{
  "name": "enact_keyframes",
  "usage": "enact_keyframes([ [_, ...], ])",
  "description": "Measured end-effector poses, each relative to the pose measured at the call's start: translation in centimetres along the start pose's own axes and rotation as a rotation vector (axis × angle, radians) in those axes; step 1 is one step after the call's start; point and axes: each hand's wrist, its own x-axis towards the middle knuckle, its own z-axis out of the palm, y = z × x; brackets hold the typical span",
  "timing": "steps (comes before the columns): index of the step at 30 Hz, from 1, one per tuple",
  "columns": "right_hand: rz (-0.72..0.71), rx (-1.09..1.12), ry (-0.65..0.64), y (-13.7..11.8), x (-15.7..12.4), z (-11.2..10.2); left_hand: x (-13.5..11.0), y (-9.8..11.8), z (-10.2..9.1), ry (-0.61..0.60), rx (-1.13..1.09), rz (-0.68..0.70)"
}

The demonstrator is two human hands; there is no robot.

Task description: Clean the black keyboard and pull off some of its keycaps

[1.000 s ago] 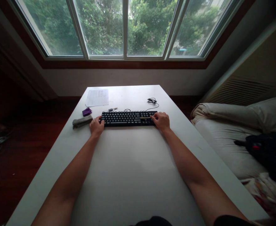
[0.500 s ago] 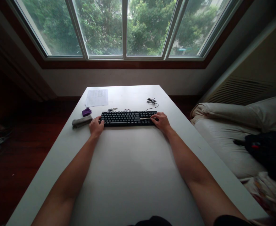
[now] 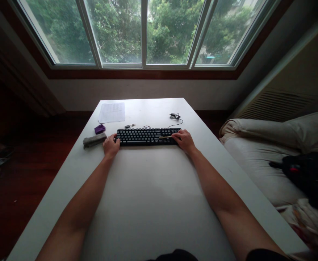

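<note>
A black keyboard lies across the white table. My left hand is closed around its left end, with the thumb on the front edge. Over the right part of the keys, my right hand pinches a thin, pale stick that looks like a cotton swab. The stick points left across the keys; whether its tip touches them I cannot tell. Just left of my left hand lies a folded grey cloth, and behind that a small purple packet.
Behind the keyboard are a small tool with a dark handle and a coiled black cable. Printed paper lies at the table's back left. A pale sofa with a black bag stands to the right.
My right hand has shifted slightly left along the keys, carrying the cotton swab with it. My left hand and the keyboard stay where they were.
</note>
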Motion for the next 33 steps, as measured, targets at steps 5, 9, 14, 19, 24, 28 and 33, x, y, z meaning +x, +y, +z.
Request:
enact_keyframes([
  [5,-0.026,0.049,-0.008,-0.8,0.0,0.0,-0.1,0.1,-0.1,-0.006,0.006,-0.007],
  [9,-0.036,0.114,0.01,-1.2,-0.1,-0.1,-0.1,0.0,0.0,0.0,0.003,-0.004],
  [14,-0.038,0.134,0.012,-1.3,-0.1,-0.1,0.0,-0.2,0.1,0.007,-0.005,0.007],
  [19,-0.026,0.101,0.005,-1.3,-0.1,-0.1,0.0,-0.1,0.1,0.003,0.002,0.0],
  [24,-0.03,0.072,0.036,-1.0,-0.2,-0.2,0.0,-0.1,0.1,-0.005,-0.004,-0.007],
  [28,-0.056,0.064,0.062,-0.8,-0.3,-0.1,0.0,-0.2,0.1,-0.007,-0.002,-0.004],
  [33,-0.13,0.055,0.066,-0.9,-0.1,0.3,0.1,-0.2,0.2,0.005,0.013,0.001],
])
